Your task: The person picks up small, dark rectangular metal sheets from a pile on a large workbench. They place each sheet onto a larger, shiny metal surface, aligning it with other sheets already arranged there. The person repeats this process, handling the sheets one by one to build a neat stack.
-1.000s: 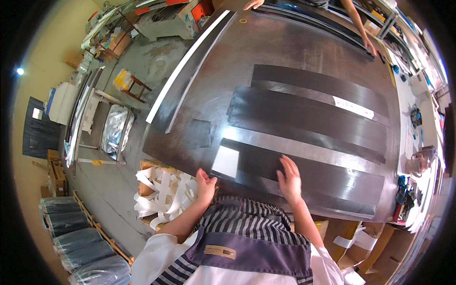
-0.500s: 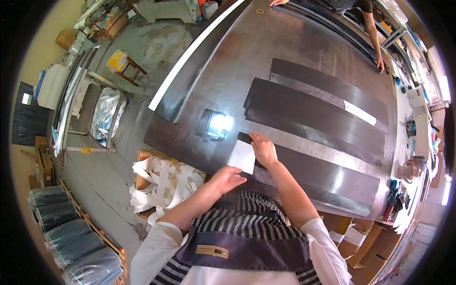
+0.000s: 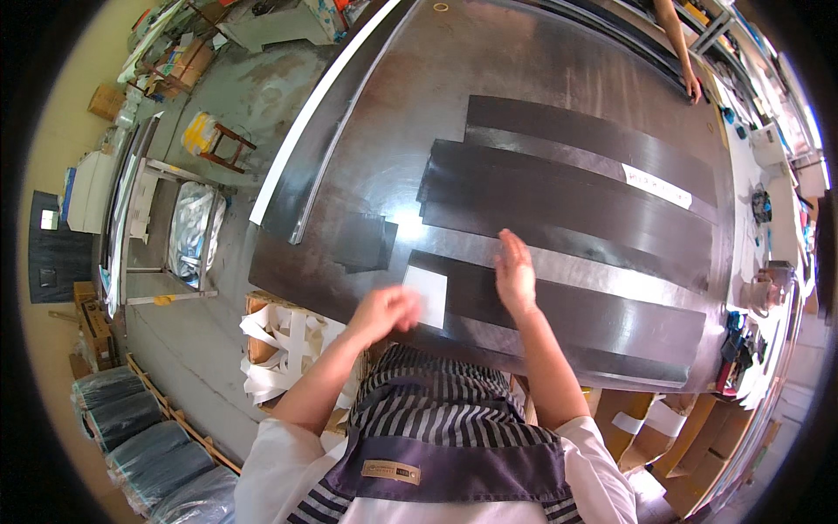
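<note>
A white rectangular piece [image 3: 428, 295], like paper or film, lies across the left end of the nearest dark flat strip [image 3: 594, 319]. Beside its left edge is my left hand [image 3: 387, 314], smeared by motion, its fingers seemingly bent; whether anything is in them cannot be made out. My right hand [image 3: 516, 275] is at the same strip's far edge, to the right of the white piece. Its fingers are stretched out and it holds nothing. More dark strips [image 3: 567, 196] lie beyond, roughly parallel, one carrying a white label [image 3: 656, 185].
The strips rest on a large dark table [image 3: 393, 105]. Small dark pieces [image 3: 365, 242] and a long white strip [image 3: 319, 113] lie toward its left side. A box of white ribbon scraps [image 3: 284, 345] stands below its near left edge. Another person's arm [image 3: 679, 44] reaches in at the far right.
Both hands have come off the white piece: my left hand moved left, my right hand moved right. The piece stays on the strip's end. The view has shifted slightly.
</note>
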A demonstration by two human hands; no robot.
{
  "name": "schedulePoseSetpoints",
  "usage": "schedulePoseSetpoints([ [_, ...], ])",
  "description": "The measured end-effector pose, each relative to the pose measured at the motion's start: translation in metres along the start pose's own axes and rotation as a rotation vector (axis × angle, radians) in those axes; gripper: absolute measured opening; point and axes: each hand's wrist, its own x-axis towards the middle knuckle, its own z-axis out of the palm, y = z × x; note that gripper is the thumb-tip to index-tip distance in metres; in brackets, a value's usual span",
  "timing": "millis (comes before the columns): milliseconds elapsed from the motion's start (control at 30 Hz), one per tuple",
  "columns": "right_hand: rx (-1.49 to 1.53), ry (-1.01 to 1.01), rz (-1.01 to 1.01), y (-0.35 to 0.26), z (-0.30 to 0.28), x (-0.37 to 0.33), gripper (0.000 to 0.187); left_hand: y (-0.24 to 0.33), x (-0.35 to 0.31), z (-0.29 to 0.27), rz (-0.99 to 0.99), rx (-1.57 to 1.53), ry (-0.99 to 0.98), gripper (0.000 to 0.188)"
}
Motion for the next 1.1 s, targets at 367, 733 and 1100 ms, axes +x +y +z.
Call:
schedulePoseSetpoints([
  [367, -0.319, 0.022, 0.040, 0.047, -0.024, -0.004, 0.048, 0.000, 0.170, 0.012, 0.236, 0.570, 0.713, 0.037],
  [733, -0.063, 0.125, 0.135, 0.046, -0.033, -0.003, 0.041, 0.007, 0.189, -0.035, 0.179, -0.022, 0.622, 0.024],
  [1100, 1.971, 0.499, 0.650, 0.107, -0.139, -0.051, 0.060, 0.207, 0.005, 0.059, 0.805, 0.093, 0.149, 0.045],
])
